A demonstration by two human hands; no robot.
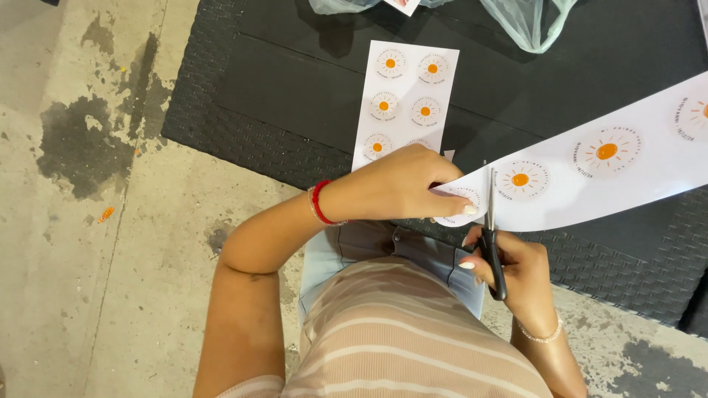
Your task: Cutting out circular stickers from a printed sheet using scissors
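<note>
Fingers point(461, 208) of the left hand point(398, 184) pinch the long sticker strip point(590, 173) over the bench's near edge; the right hand point(520, 269) grips scissors point(490, 236), blades entering beside the end sticker, most uncut.

strip point(590, 173): I see a long white sticker strip with round orange sun stickers, held off the table, running up to the right; near end pinched
scissors point(492, 243): black handles, blades upright, cutting into strip edge between two stickers
sheet point(405, 99): white, two columns of the same stickers, flat on the table
</note>
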